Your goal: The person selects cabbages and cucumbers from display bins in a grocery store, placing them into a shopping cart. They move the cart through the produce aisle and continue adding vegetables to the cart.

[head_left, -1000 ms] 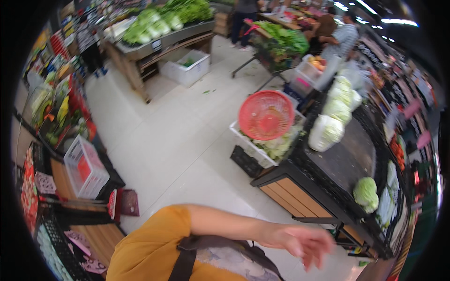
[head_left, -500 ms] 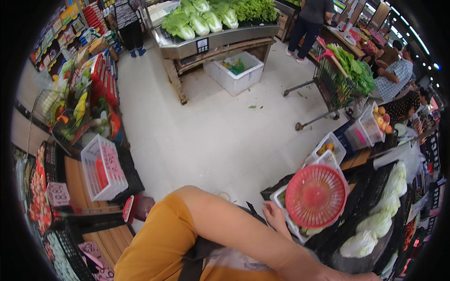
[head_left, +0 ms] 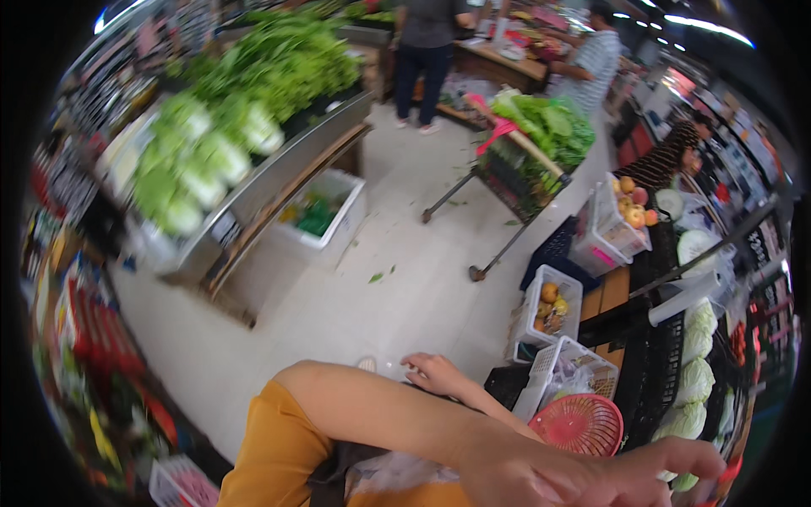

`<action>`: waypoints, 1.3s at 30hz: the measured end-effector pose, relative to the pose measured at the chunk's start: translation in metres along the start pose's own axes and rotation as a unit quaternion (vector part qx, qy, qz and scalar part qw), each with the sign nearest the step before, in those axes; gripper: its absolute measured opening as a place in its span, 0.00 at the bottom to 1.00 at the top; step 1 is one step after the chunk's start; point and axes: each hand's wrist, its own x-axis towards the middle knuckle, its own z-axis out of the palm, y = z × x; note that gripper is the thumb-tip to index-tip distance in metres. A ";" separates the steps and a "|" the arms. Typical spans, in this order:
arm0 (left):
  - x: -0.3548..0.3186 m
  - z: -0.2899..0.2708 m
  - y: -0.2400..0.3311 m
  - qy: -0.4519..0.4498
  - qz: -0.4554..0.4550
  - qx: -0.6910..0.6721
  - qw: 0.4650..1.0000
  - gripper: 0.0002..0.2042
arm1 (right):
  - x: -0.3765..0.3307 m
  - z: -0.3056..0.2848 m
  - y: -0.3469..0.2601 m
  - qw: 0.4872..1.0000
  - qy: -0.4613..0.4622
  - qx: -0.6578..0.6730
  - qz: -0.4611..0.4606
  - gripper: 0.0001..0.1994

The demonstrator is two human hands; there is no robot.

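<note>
My left arm in an orange sleeve crosses the bottom of the view, and my left hand (head_left: 591, 475) lies at the lower right edge with its fingers stretched out and nothing in them. It hovers just below a round red plastic basket (head_left: 583, 422). My right hand (head_left: 435, 373) shows above that forearm, fingers loosely apart and empty, over the pale floor beside a white crate (head_left: 568, 372). A clear plastic bag (head_left: 397, 469) hangs against my chest under the left arm.
A stand with pale green cabbages (head_left: 697, 372) runs along the right. White crates of fruit (head_left: 549, 304) sit on the floor. A trolley of leafy greens (head_left: 541, 144) stands ahead, with a long vegetable display (head_left: 211, 160) and a white bin (head_left: 325, 215) to the left. People (head_left: 427, 34) stand at the back.
The view has swung toward the trolley and the fruit crates. The red basket now sits lower in the picture. My left hand has come into view at the bottom right.
</note>
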 end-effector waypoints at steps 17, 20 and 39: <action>-0.038 -0.421 0.294 0.014 -0.231 0.016 0.973 0.41 | 0.233 -0.216 0.258 0.771 0.490 0.354 0.200 0.19; -0.063 -0.503 0.353 0.137 -0.229 0.011 0.964 0.36 | 0.305 -0.325 0.239 0.580 0.609 0.513 0.172 0.28; -0.110 -0.961 0.673 0.219 -0.232 0.039 0.947 0.27 | 0.386 -0.424 0.322 0.168 0.893 0.360 0.211 0.21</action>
